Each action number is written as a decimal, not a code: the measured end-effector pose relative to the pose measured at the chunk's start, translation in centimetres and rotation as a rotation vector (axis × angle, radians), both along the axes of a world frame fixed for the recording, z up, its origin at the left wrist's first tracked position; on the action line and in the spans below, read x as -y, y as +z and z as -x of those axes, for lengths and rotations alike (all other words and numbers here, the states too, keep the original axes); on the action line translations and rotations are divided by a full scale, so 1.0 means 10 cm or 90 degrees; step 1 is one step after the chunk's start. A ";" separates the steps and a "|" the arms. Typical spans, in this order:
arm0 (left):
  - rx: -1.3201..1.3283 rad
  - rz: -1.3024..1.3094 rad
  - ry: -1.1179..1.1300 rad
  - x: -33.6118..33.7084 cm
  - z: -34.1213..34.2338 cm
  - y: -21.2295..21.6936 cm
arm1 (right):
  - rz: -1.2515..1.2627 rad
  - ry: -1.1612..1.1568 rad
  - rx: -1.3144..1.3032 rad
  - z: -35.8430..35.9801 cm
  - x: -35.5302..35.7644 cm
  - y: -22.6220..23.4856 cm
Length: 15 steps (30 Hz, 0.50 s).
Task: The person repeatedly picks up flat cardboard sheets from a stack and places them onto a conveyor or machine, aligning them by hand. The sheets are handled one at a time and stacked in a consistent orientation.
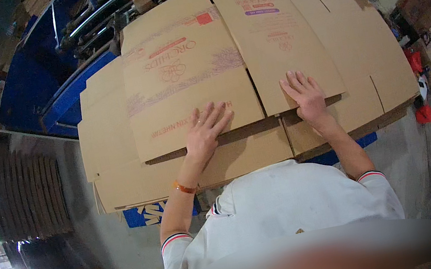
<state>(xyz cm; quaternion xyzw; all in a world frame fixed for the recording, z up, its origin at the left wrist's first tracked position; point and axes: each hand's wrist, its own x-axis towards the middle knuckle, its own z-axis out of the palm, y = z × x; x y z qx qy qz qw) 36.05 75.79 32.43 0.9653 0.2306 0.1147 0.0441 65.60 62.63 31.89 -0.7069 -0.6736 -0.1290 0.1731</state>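
A flat printed cardboard box blank (184, 88) lies in front of me on other brown cardboard sheets (367, 44). Dark slots run between its wide left panel and its narrower right panel (274, 26); red and purple print covers both. My left hand (207, 130) rests palm down near the front edge of the left panel, its fingers spread. On the front edge of the right panel lies my right hand (304, 97), fingers stretched forward over the board. The far edge of the blank reaches up to the metal rollers of a machine.
A blue machine (33, 80) with metal rollers (102, 16) stands beyond the cardboard. To the left on the floor is a tall stack of cardboard (24, 194). Red objects (424, 115) lie at the right. Cardboard scraps (151, 213) show on a blue surface below the near edge.
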 end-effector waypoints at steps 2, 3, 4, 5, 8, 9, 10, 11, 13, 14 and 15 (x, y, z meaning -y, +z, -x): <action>-0.017 -0.011 -0.014 -0.04 -0.08 -0.06 | 0.002 0.007 0.035 -0.04 -0.06 -0.07; 0.026 -0.057 -0.015 -0.07 -0.10 -0.10 | 0.051 -0.019 0.051 -0.07 -0.09 -0.12; 0.020 -0.069 -0.017 -0.09 -0.11 -0.14 | -0.008 0.019 0.057 -0.10 -0.13 -0.17; -0.037 -0.060 -0.010 -0.13 -0.12 -0.18 | -0.028 0.020 0.057 -0.13 -0.16 -0.22; -0.004 -0.074 -0.027 -0.31 -0.15 -0.30 | -0.028 0.012 0.046 -0.22 -0.28 -0.34; 0.001 -0.085 -0.033 -0.39 -0.17 -0.33 | -0.038 0.015 0.043 -0.25 -0.35 -0.37; 0.002 -0.093 -0.039 -0.48 -0.20 -0.34 | -0.037 0.005 0.060 -0.27 -0.42 -0.39; 0.037 -0.120 -0.058 -0.59 -0.25 -0.34 | -0.051 0.008 0.081 -0.31 -0.55 -0.39; 0.053 -0.099 -0.053 -0.84 -0.37 -0.31 | -0.061 0.002 0.104 -0.42 -0.83 -0.37; 0.035 -0.081 -0.051 -0.97 -0.43 -0.29 | -0.055 -0.003 0.108 -0.49 -1.00 -0.35; 0.083 -0.092 -0.018 -1.13 -0.52 -0.25 | -0.020 -0.023 0.108 -0.55 -1.16 -0.35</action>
